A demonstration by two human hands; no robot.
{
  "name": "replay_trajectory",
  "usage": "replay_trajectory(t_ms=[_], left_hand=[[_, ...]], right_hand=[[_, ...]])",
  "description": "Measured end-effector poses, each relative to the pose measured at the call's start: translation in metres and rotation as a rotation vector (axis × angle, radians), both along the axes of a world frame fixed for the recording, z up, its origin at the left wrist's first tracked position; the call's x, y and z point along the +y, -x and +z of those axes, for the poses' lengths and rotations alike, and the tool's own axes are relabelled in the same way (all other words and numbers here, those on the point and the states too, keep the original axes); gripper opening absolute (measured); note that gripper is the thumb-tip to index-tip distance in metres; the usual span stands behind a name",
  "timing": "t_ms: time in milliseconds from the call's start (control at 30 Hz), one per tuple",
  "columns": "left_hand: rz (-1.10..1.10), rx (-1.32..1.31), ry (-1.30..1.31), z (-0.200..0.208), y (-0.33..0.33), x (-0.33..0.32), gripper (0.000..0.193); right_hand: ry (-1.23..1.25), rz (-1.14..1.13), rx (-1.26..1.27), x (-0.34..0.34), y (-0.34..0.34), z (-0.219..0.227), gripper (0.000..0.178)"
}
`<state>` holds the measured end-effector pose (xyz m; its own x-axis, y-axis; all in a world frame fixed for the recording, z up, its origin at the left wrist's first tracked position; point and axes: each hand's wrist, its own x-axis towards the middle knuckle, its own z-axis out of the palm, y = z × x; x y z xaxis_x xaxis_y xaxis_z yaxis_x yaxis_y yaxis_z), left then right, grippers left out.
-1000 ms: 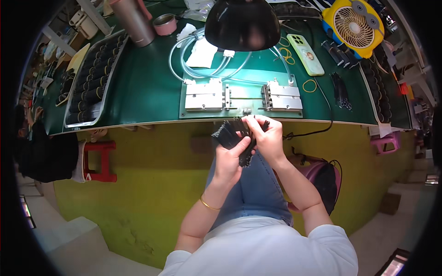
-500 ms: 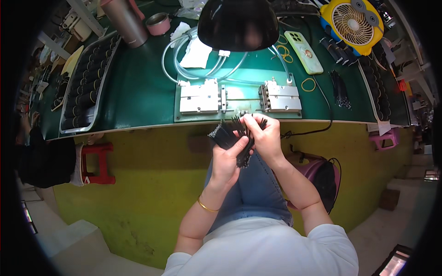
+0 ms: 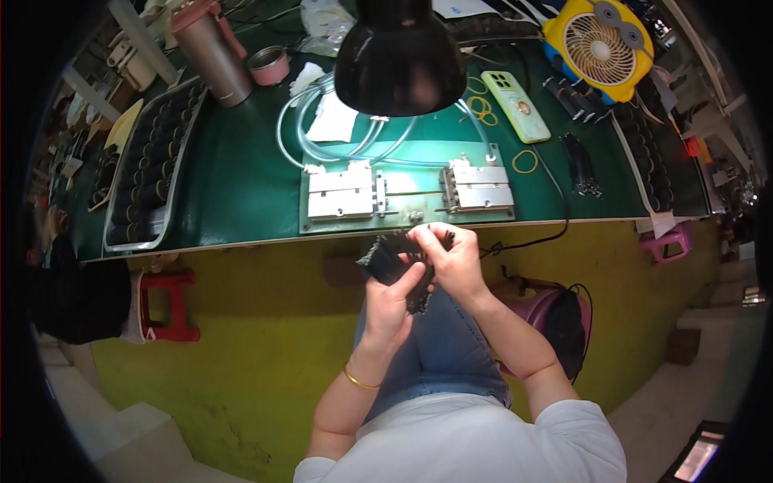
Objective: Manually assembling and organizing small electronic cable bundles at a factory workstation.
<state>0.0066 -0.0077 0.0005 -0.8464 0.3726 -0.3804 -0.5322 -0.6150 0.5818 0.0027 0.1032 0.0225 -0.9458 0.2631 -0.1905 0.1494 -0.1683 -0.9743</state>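
A thick bundle of thin black wires or strips is gripped in my left hand, its fingers and thumb wrapped round it. The cut ends fan out at the upper left, and more ends poke out below the fingers. My right hand is closed at the bundle's right side, thumb and fingertips pinching some of the same black strands. Just beyond both hands, at the bench edge, lies a metal fixture with a left silver block and a right silver block.
A black lamp hangs over the fixture, with clear tubing behind. To the right are a phone, a yellow fan and loose black strands. A tray of black bundles and a tumbler stand left.
The view has shifted, so the bench and lamp sit lower in the picture. Both hands still hold the black strands; my right fingertips have moved slightly along the bundle.
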Motion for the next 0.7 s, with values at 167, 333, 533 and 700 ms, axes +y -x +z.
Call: replay_trajectory(t_ms=[167, 333, 533, 700], left_hand=[[-0.062, 0.031, -0.030, -0.009, -0.003, 0.016, 0.010], [-0.043, 0.049, -0.024, -0.004, 0.004, 0.009, 0.010], [-0.039, 0.054, -0.032, -0.003, 0.008, 0.010, 0.010], [-0.045, 0.041, -0.043, -0.004, 0.008, 0.011, 0.011]], right_hand=[[-0.078, -0.047, -0.034, 0.009, -0.004, 0.002, 0.020], [-0.053, -0.069, -0.022, 0.002, 0.002, 0.002, 0.021], [-0.034, -0.098, -0.058, 0.003, 0.006, 0.000, 0.020], [0.006, -0.097, -0.060, 0.005, 0.007, 0.000, 0.020]])
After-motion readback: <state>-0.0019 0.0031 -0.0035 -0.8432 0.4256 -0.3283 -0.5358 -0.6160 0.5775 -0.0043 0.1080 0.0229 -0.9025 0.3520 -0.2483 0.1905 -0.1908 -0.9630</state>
